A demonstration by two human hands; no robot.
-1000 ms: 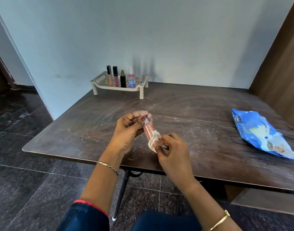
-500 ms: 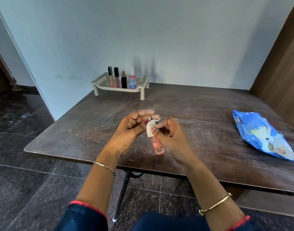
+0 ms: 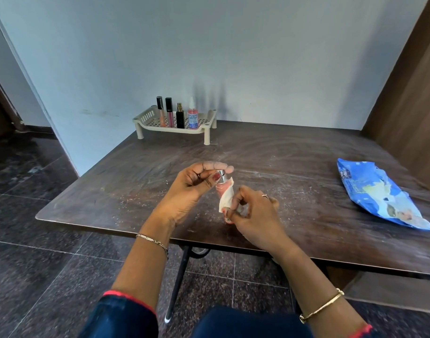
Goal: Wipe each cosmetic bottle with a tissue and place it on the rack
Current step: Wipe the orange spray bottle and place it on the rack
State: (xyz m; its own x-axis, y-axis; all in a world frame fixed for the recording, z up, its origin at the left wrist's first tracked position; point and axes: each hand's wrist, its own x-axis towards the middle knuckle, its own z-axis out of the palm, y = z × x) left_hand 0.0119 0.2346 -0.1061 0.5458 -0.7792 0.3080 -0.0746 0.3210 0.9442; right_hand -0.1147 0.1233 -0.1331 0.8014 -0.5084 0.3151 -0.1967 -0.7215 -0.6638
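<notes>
Your left hand (image 3: 196,185) pinches the pink bottle (image 3: 221,189) by its silver cap (image 3: 221,172), thumb on the near side and fingers curled over the top. It holds the bottle almost upright, just above the table (image 3: 294,162) near its front edge. Right beside it, the tissue (image 3: 226,200) lies against the bottle's body. Your right hand (image 3: 254,215) has its fingers curled round the tissue and the bottle's lower half.

To do this well, make that cap pinch firm and let the right hand do the work. Run the tissue the full length of the body, and roll the bottle between your left fingertips so every side meets it. The cap and base look likely to get missed, so change your grip to reach them.

Now the count, from the left:
- One rack (image 3: 146,117), at the far left of the table against the wall.
- Four bottles upright in a row on it: two slim black-capped tubes (image 3: 161,111) (image 3: 169,112), one black spray bottle (image 3: 180,117) and one clear blue-labelled bottle (image 3: 192,116).
- One bottle in your hands.
- One tissue.
- One blue tissue pack (image 3: 379,196), lying well off to the right.
</notes>
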